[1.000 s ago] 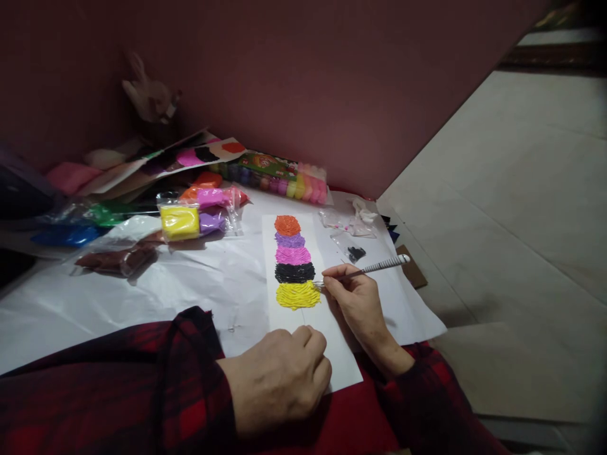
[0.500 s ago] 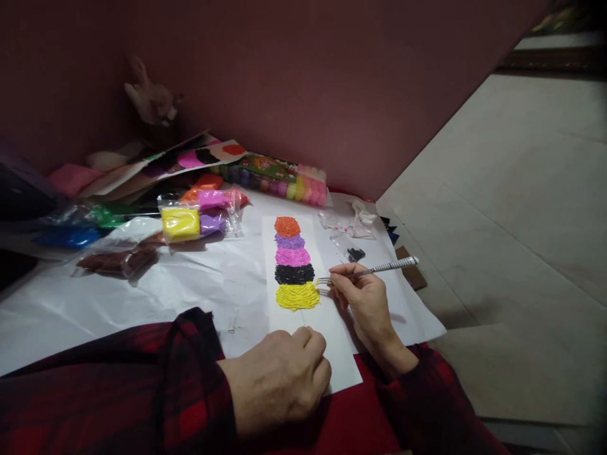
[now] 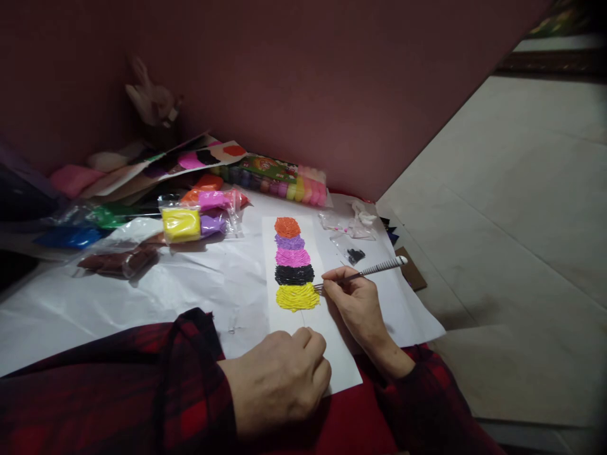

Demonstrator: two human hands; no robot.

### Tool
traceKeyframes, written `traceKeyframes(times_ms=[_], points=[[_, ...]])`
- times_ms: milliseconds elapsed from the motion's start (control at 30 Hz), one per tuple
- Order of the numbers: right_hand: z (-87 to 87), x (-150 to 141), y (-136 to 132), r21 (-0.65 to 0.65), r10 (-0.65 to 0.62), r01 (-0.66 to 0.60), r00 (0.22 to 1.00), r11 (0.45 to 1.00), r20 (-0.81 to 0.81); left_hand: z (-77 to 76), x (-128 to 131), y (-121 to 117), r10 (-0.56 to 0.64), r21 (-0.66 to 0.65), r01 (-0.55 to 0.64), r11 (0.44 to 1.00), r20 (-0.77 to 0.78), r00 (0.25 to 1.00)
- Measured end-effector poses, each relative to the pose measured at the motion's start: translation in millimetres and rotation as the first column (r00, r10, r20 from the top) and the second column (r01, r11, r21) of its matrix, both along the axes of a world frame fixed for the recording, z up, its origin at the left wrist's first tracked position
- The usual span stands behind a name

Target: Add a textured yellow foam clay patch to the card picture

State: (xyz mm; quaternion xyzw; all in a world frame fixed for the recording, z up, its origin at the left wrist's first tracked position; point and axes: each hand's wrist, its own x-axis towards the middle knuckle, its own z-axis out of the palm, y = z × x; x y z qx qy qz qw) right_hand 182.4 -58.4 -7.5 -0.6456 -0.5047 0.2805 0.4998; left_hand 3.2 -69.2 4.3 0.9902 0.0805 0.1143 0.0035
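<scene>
A white paper strip (image 3: 332, 341) carries a column of textured clay patches: orange, purple, pink, black (image 3: 294, 274) and yellow (image 3: 298, 296). My right hand (image 3: 358, 306) pinches a fork (image 3: 365, 272) with a striped handle; its tines touch the right edge of the yellow patch. My left hand (image 3: 279, 376) is curled into a fist and presses on the near end of the strip. Both arms wear red-and-black plaid sleeves.
Bags of yellow (image 3: 180, 223), pink, purple and orange clay lie at the back left, with brown (image 3: 118, 259), green and blue bags further left. A boxed clay set (image 3: 275, 174) stands by the maroon wall. Small plastic bags (image 3: 353, 237) lie right of the strip. White sheets cover the surface.
The fork lifted slightly right off the yellow patch, then came back down to its right edge. My left hand stayed still.
</scene>
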Motion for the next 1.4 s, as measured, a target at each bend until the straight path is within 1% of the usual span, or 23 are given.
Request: traceKeyframes(times_ms=[233, 367, 467, 567, 700, 800, 1033, 1167, 1233, 1300, 1400], points=[[0.6, -2.2, 1.5, -0.032, 0.018, -0.023, 0.989, 0.999, -0.147, -0.5, -1.1, -0.5, -0.003, 0.005, 0.003, 1.0, -0.004, 1.0], [6.0, -6.0, 2.3, -0.055, -0.014, -0.002, 0.957, 0.998, -0.289, -2.3, -0.8, -0.6, 0.0, 0.003, 0.0, 1.0, -0.004, 1.0], [8.2, -6.2, 3.4, -0.052, -0.042, 0.026, 0.939, 0.998, -0.34, -1.4, -0.5, -0.6, -0.002, 0.001, 0.002, 1.0, -0.009, 1.0], [6.8, -3.4, 3.6, -0.035, -0.068, 0.06, 0.956, 0.998, -0.284, 1.1, -0.4, -0.9, -0.002, -0.007, 0.001, 1.0, -0.019, 1.0], [2.1, -0.5, 2.0, 0.001, -0.07, 0.07, 0.995, 0.998, -0.071, 2.1, 0.0, -0.8, 0.001, -0.006, -0.001, 1.0, -0.025, 1.0], [0.5, -1.2, 0.7, 0.019, -0.051, 0.051, 0.999, 0.999, 0.015, 0.6, 0.4, -0.5, 0.003, 0.008, -0.003, 1.0, -0.019, 1.0], [0.9, -3.4, 0.0, -0.003, -0.002, 0.002, 1.0, 1.0, -0.026, -1.2, 0.0, -1.3, 0.002, 0.007, -0.002, 1.0, -0.003, 1.0], [-0.3, -3.5, 1.7, -0.015, 0.006, -0.009, 0.987, 1.0, -0.161, -2.5, -0.6, -1.0, 0.007, 0.013, -0.007, 1.0, 0.009, 1.0], [0.2, -3.4, 2.9, -0.024, -0.006, 0.001, 0.974, 1.0, -0.227, -3.2, -0.7, -0.7, 0.005, 0.011, -0.005, 1.0, 0.013, 1.0], [1.3, -2.9, 3.6, -0.029, -0.032, 0.026, 0.968, 0.999, -0.25, -3.3, -0.6, -0.6, 0.005, 0.003, -0.005, 1.0, 0.013, 1.0], [2.4, -1.6, 3.5, -0.022, -0.074, 0.071, 0.977, 0.997, -0.202, -2.8, -0.6, -0.7, 0.004, 0.001, -0.004, 1.0, 0.011, 1.0]])
